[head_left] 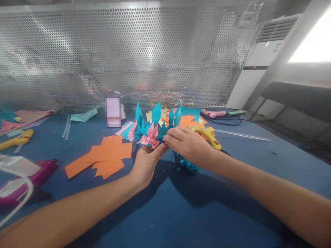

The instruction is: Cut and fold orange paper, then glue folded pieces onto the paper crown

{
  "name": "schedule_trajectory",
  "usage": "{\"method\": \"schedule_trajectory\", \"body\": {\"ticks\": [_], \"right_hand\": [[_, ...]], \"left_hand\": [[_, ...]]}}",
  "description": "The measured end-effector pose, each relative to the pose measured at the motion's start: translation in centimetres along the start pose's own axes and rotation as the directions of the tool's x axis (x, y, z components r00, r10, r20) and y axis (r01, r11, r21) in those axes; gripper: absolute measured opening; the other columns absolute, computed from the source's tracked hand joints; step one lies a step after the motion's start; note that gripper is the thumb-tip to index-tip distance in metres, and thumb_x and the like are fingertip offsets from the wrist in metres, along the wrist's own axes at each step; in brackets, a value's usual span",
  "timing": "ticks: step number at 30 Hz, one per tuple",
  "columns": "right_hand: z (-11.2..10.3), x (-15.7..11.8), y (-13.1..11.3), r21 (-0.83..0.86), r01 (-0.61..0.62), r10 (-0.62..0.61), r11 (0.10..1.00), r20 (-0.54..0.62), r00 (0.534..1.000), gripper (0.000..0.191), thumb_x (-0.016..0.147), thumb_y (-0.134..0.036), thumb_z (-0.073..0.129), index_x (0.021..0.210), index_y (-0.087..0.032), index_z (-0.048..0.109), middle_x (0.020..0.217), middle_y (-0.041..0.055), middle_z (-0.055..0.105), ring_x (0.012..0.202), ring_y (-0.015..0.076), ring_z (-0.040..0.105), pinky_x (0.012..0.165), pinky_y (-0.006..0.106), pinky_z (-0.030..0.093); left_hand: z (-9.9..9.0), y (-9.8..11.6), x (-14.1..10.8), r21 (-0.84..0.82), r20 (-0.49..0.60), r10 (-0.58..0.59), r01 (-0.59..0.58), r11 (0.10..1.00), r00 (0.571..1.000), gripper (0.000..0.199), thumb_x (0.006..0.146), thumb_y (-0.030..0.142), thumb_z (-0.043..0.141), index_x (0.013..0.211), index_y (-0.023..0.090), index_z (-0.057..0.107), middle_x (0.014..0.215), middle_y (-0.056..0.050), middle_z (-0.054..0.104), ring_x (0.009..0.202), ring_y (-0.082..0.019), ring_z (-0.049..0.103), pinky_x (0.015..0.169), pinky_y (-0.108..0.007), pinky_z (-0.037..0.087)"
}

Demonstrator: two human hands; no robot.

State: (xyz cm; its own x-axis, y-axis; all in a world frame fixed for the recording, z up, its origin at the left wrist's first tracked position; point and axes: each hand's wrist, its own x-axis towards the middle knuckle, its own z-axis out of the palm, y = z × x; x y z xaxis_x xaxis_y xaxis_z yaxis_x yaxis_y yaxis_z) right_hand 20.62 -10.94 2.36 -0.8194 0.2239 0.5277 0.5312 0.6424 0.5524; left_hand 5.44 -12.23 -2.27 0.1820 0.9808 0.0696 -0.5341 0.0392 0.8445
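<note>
Near the middle of the table I hold up a folded-paper flower piece (141, 129) in blue, with tall pointed petals. A pink paper flower (150, 135) sits at its front. My left hand (146, 162) grips the piece from below, thumb pressed against its lower edge. My right hand (190, 144) is closed at its right side, fingertips pinching the blue paper; what exactly lies under them is hidden. Just below the right hand, small curled blue paper flowers (189, 166) show near the table. A yellow glue gun (209, 135) lies behind the right hand.
Orange paper sheets (111, 151) lie left of my hands. Clear glue sticks (243, 134) and a pink glue gun (214, 113) are at the right. Farther left are another yellow glue gun (18, 140) and a magenta device (46, 172). A perforated metal screen (124, 51) stands behind the table.
</note>
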Motion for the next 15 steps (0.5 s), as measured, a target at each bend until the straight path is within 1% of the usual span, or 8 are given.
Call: {"method": "schedule_trajectory", "body": {"ticks": [6,10,15], "right_hand": [[0.60,-0.12,-0.22,-0.029,-0.027,0.028,0.999,0.042,0.999,0.023,0.092,-0.012,0.042,0.079,-0.011,0.061,0.079,0.0070,0.057,0.078,0.0192,0.048,0.069,0.032,0.042],[0.62,-0.08,-0.42,-0.041,-0.052,0.054,0.998,0.052,0.997,0.022,0.092,-0.013,0.043,0.078,-0.012,0.060,0.079,0.0066,0.058,0.079,0.0194,0.048,0.070,0.033,0.041],[0.47,-0.04,-0.49,-0.031,-0.072,0.072,0.997,0.018,0.997,0.022,0.092,-0.013,0.044,0.076,-0.013,0.059,0.078,0.0062,0.058,0.079,0.0192,0.049,0.070,0.032,0.042]], "left_hand": [[0.17,-0.05,0.10,-0.015,-0.002,0.027,-0.027,1.000,1.000,0.012,0.067,0.021,0.077,0.074,0.013,0.071,0.081,-0.002,0.071,0.082,-0.012,0.064,0.090,-0.028,0.048],[0.15,-0.02,0.03,-0.005,0.001,0.032,-0.032,0.999,0.999,0.014,0.067,0.022,0.077,0.076,0.013,0.071,0.082,-0.003,0.071,0.082,-0.013,0.064,0.088,-0.028,0.049],[0.05,0.08,-0.21,0.007,0.018,0.031,-0.031,1.000,0.999,0.015,0.069,0.022,0.075,0.080,0.013,0.071,0.086,-0.003,0.071,0.085,-0.013,0.064,0.089,-0.028,0.049]]}}
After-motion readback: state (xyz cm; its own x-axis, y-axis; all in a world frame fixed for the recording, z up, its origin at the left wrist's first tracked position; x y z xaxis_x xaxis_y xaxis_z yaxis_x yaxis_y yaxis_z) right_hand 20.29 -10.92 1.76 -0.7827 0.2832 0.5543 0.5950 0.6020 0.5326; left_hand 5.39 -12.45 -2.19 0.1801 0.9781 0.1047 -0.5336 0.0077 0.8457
